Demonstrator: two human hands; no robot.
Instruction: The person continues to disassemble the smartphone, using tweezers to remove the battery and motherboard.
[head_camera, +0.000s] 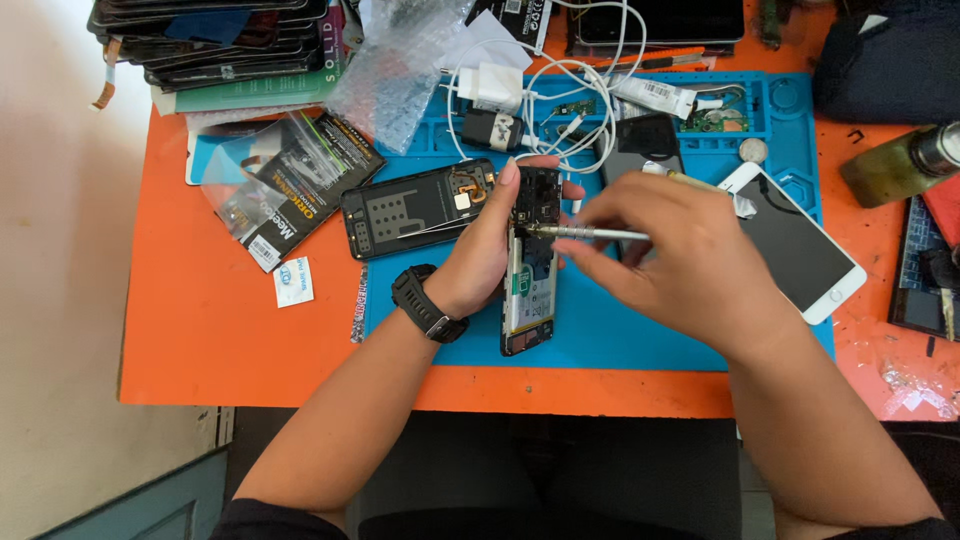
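Two hands are at work over an opened phone (528, 290) lying on a blue mat (620, 335). The fingers (590, 215) of the right hand (680, 255) are pinched together on a slim metal screwdriver (585, 233), whose tip is set against the dark circuit board at the phone's upper end. The fingers (508, 180) of the left hand (480, 250) are clamped around the phone's left edge and top, so that the body is steadied; a black watch (425, 303) is worn on that wrist.

The step in hand appears to be the loosening or driving of a small screw near the phone's top. A steady, upright tip and light turning pressure would be called for next, with the phone kept from sliding.

At ten o'clock from the phone, a removed back cover (415, 208) is laid inside-up. At three o'clock a white phone (795, 240) lies face-up. At twelve o'clock white cables and chargers (500, 90) are tangled. All is carried on an orange tabletop (200, 320).
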